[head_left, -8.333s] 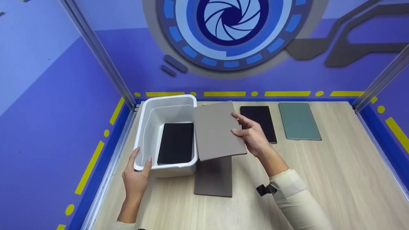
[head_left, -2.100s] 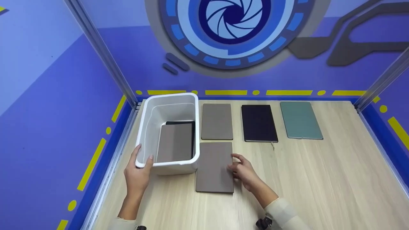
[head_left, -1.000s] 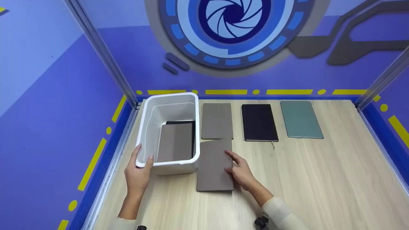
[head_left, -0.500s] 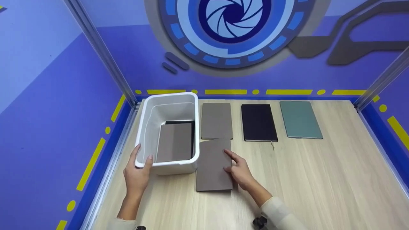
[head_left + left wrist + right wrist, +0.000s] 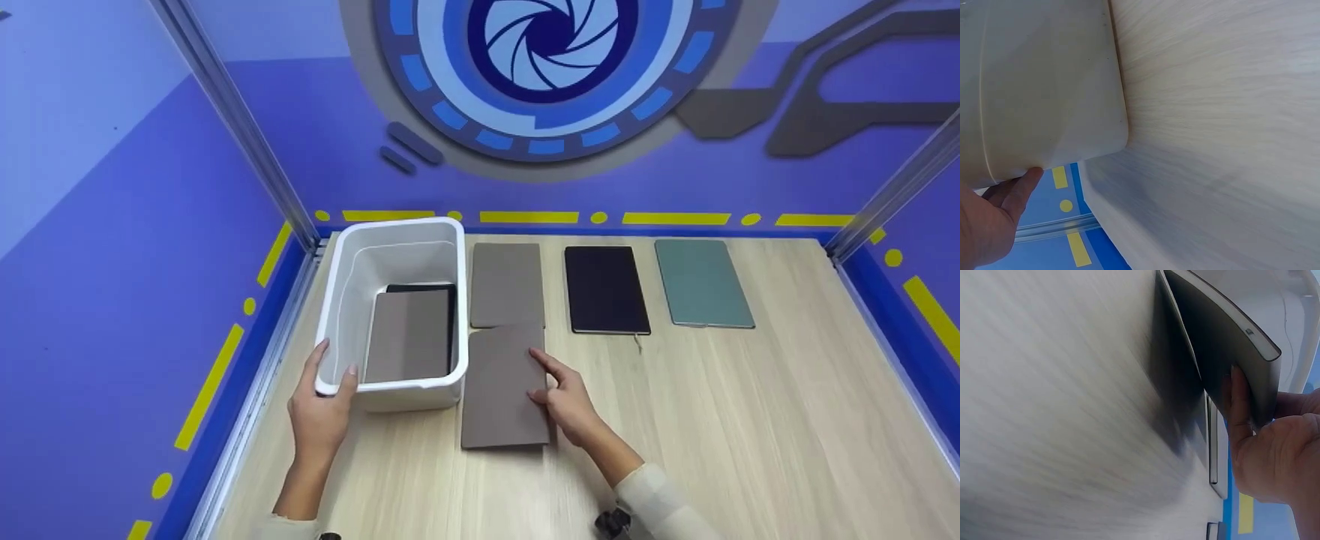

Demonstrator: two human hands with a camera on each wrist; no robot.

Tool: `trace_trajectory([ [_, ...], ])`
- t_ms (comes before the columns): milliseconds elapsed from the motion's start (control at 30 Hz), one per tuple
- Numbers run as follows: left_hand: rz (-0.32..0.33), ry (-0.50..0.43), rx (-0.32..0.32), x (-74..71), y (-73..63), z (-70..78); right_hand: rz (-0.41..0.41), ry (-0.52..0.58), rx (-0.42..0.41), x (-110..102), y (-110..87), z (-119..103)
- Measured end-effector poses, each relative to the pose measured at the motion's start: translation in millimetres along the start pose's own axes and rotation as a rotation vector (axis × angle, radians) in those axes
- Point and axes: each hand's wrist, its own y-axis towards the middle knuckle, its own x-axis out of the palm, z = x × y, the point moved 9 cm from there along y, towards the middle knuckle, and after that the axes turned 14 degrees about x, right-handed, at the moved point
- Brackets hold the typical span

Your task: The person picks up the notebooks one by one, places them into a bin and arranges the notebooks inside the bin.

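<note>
My left hand (image 5: 321, 420) grips the near left corner of a white plastic bin (image 5: 463, 315), thumb on the front rim and fingers on the left side. Inside the bin a grey-brown notebook (image 5: 409, 334) lies over a black notebook (image 5: 420, 288). With my right hand (image 5: 571, 401) I pinch the right edge of another grey-brown notebook (image 5: 502, 397) beside the bin. Its right side is raised off the table. In the right wrist view this notebook (image 5: 1216, 332) stands tilted, with fingertips (image 5: 1239, 391) on its underside and the thumb hidden behind it.
Along the back of the wooden table (image 5: 750, 420) lie a taupe notebook (image 5: 508, 283), a black notebook (image 5: 606, 289) with a ribbon and a green notebook (image 5: 705, 283). Blue printed panels (image 5: 247, 187) on metal posts enclose the table.
The grey-brown notebook held earliest now lies in the bin. My right hand has since raised the right edge of the other one from the table. Little differs over the last second.
</note>
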Motion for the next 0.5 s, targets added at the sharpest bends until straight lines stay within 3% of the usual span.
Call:
trace_trajectory([
  [500, -0.012, -0.031, -0.007, 0.8, -1.0, -1.7, 0.021, 0.052, 0.014, -22.1, 0.8, -7.5],
])
